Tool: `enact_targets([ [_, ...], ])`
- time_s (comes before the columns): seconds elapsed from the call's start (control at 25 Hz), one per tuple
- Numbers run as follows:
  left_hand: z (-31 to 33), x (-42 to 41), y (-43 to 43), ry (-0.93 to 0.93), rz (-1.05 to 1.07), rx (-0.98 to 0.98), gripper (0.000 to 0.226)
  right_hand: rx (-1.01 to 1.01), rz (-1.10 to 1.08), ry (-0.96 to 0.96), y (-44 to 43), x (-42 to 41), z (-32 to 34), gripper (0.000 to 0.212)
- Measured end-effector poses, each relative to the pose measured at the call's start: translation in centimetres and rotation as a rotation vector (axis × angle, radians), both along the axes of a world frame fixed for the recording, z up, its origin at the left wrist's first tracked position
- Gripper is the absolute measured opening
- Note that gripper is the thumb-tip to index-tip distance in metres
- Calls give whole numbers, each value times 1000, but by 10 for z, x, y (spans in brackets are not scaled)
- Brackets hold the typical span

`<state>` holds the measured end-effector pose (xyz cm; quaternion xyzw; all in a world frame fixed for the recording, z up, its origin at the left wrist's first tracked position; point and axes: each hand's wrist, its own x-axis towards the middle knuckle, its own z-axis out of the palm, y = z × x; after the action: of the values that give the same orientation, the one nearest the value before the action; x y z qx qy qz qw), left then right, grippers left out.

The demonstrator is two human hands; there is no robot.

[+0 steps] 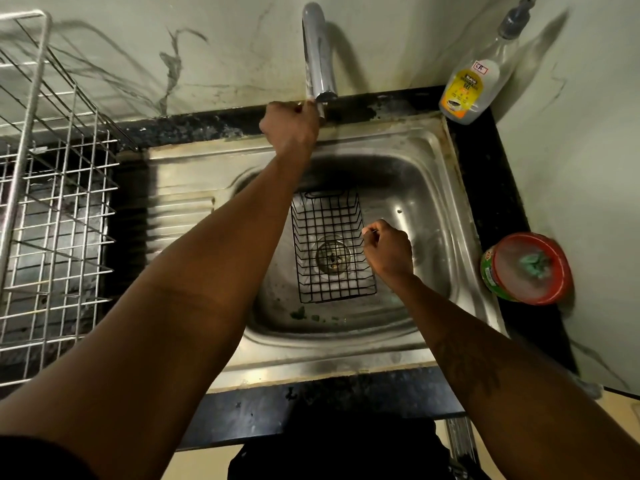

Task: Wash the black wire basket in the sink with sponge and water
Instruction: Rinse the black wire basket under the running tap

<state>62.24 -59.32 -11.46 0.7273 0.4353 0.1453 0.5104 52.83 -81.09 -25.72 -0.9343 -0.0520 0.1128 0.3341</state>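
Pinches the right rim of the basket point(329, 244) with the right grip point(386, 249), steadying it low in the sink point(346, 358) where water should fall. Keeps the scrub tub point(526, 268) within reach on the right counter point(510, 202). Farther off, clenches the left grip point(291, 128) round the tap point(318, 64) base, probably to start water.

Left hand point(289, 128) outstretched, gripping; right hand point(388, 249) pinching.

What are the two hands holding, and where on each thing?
Right hand pinches the black wire basket by its right rim wire. Left hand grips the tap at its base; the exact part is hidden.
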Motion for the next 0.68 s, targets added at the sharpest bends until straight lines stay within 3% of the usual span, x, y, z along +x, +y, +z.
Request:
enact_targets([
  [0.12, -4, -5, 9, -105, 116, -552, 11, 0, 2, 8, 1, 1, 1, 17],
  [0.24, -3, -7, 14, -48, 114, -625, 13, -4, 9, 6, 3, 1, 2, 18],
  [0.36, -9, -14, 14, 2, 58, -518, 31, -17, 8, 15, 2, -1, 0, 19],
  [0.44, -23, -33, 13, 77, 18, -333, 42, -14, 13, 20, 2, -1, -1, 18],
  [0.56, -61, -75, 12, 281, -76, 13, 34, -4, 18, 28, 1, 0, -4, 15],
  [0.68, -88, -109, 9, 472, -231, 149, 27, -48, 24, 15, 4, 0, -6, 17],
])
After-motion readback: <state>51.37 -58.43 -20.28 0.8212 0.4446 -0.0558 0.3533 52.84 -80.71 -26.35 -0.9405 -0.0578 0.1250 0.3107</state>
